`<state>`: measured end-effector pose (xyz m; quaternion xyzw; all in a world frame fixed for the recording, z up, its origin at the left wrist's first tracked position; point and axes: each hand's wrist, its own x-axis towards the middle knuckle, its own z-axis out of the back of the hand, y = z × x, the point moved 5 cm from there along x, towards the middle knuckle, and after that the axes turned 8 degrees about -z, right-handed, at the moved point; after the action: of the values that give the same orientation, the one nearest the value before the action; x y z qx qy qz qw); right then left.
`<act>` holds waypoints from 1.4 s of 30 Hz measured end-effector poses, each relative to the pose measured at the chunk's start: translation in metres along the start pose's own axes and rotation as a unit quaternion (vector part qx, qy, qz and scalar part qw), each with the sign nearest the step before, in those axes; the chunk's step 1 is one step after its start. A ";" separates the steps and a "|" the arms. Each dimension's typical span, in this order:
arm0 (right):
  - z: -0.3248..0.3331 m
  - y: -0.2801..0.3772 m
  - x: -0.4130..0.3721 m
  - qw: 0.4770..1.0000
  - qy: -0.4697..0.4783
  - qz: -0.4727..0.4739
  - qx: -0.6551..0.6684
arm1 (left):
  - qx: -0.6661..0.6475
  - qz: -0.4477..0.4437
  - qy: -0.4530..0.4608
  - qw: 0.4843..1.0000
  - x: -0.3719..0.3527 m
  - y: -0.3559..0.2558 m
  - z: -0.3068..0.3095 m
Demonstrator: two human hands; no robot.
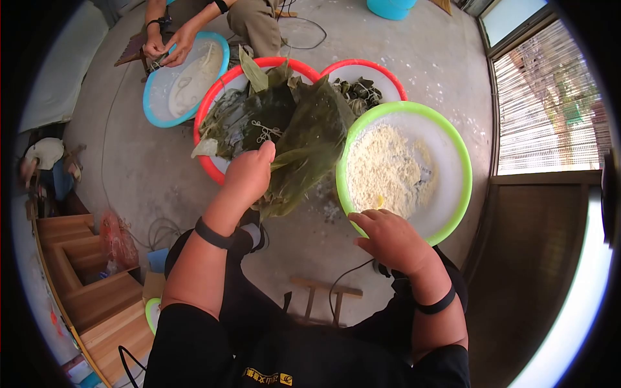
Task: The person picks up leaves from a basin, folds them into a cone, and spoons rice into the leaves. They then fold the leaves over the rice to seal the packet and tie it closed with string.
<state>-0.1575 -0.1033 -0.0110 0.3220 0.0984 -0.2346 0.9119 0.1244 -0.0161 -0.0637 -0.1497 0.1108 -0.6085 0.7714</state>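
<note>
Black shirt (310, 355), worn by the person, nearest the camera; yellow lettering on the chest, partly lost in folds.

Left hand (249, 174): back uppermost, fingers curled, thumb side toward the leaves. Placed at the near side of a spread of broad dark-green leaves (317, 142), a narrow leaf emerging beside the knuckles. Fingertip undersides hidden; what is clasped, if anything, cannot be told. Loops of pale string (265, 131) lie just beyond the thumb, contact uncertain.

Right hand (391, 239): thumb apart from the index finger, other fingers reaching over the near rim of a green-rimmed basin (462, 174). Fingertips partly masked by the hand itself; touch on the rim unclear. Small yellow item (380, 201) just beyond them, too small to identify.

Pale grain (381, 165): heaped within the green-rimmed basin; some printing on the basin floor, unreadable.

Large red-rimmed basin (203, 116): beneath the leaves, much of it covered.

Smaller red-rimmed basin (365, 63): behind, partly covered; holds dark leafy bundles (362, 96) with pale ties.

Blue basin (151, 97): far left, whitish contents. Above it, a co-worker's two hands (180, 48) meet at a small object, indistinct; the body is cut off by the top edge.
</note>
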 end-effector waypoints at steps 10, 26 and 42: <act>-0.001 0.000 0.001 1.000 0.007 -0.006 -0.012 | -0.050 -0.084 0.099 0.990 -0.009 -0.026 0.013; -0.002 0.001 0.002 1.000 0.006 -0.006 -0.017 | 0.026 -0.078 0.127 0.988 -0.014 -0.010 0.005; 0.001 0.000 0.001 1.000 0.003 -0.008 -0.018 | 0.025 -0.096 0.088 0.991 -0.011 -0.003 -0.006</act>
<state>-0.1564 -0.1039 -0.0108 0.3053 0.1079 -0.2394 0.9153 0.1173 -0.0067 -0.0688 -0.0864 0.1482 -0.6934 0.6998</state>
